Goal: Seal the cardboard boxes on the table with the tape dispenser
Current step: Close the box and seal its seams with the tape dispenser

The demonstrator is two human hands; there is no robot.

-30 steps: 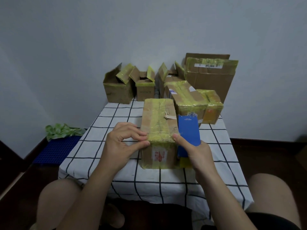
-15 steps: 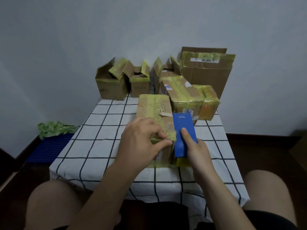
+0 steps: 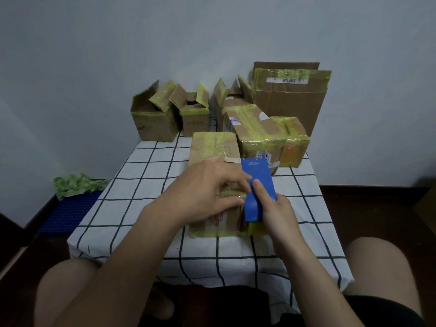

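Seven cardboard boxes stand on the table with the white, black-gridded cloth [image 3: 146,175], and one blue plastic tape dispenser [image 3: 258,182] is in use. The left hand [image 3: 205,194] lies on the nearest, long brown cardboard box [image 3: 212,147], which is banded with yellow-green tape; its fingers curl over the top while the thumb runs along the near top edge, pinching there. Just beside it, touching its fingertips, the right hand [image 3: 279,213] grips the dispenser against that box's right side, index finger laid straight up the flat blue face, and a yellow tape roll [image 3: 256,228] shows under the palm. Just beyond the right hand lie two taped-shut boxes [image 3: 271,135] side by side. Farther beyond both hands, three open-flapped small boxes [image 3: 193,114] stand in a row, with one large upright carton [image 3: 290,100] at the row's right end, against the wall. Well out to the left of the left hand, off the table, a crumpled green bundle [image 3: 75,185] rests on a blue mat [image 3: 68,213]. Two bare knees frame the forearms.
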